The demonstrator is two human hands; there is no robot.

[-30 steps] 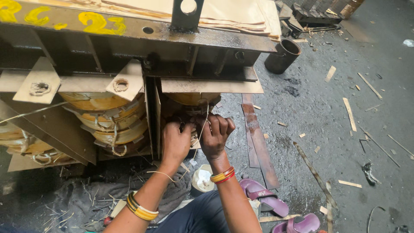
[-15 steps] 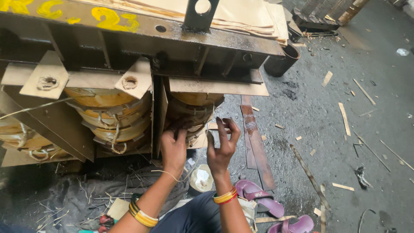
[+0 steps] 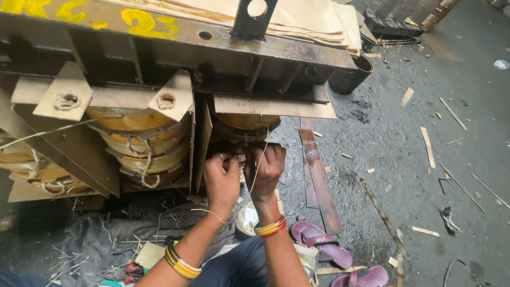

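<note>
Both my hands work at the lower part of a large transformer core with yellowish wound coils under a dark steel frame. My left hand pinches something small at the right-hand coil. My right hand is closed beside it, fingers curled around a thin pale string that runs up to the coil and down past my wrists. Bangles sit on both forearms.
Brown pressboard sheets stick out between the coils. A rusty metal strip lies on the oily floor with wood splinters. Purple sandals sit lower right, a dark bucket beside the frame, a grey cloth lower left.
The view has shifted a little. My hands have drawn closer together at the right-hand coil, and the right hand's fingers, spread earlier, are now closed on the string.
</note>
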